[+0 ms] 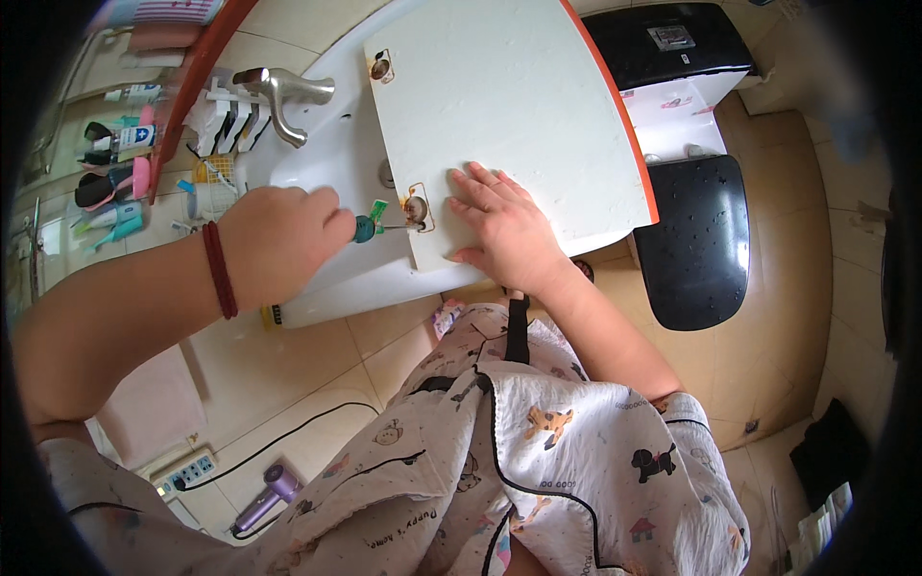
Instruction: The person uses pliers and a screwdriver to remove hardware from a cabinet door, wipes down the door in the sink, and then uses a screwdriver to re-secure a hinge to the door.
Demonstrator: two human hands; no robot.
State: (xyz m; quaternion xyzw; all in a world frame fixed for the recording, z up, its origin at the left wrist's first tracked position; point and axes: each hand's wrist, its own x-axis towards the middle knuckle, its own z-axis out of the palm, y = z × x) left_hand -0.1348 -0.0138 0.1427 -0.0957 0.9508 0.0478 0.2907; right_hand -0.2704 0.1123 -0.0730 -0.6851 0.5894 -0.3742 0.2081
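Note:
A white cabinet door panel (509,106) with an orange edge lies flat across the white sink (317,298). My left hand (288,240) is closed round a screwdriver (364,229) with a teal handle. Its thin shaft reaches to the near round hinge hole (416,210), which has brown, rusty marks around it. Whether the tip touches a screw is too small to tell. A similar stained hole (381,66) sits at the panel's far left corner. My right hand (504,226) rests open on the panel, fingers spread, just right of the near hole.
A metal faucet (286,96) stands behind the sink, left of the panel. Toiletries (120,182) line the left side. A black-lidded toilet (691,240) is at the right. On the floor lie a purple hair dryer (269,497) and a power strip (187,472) with a black cord.

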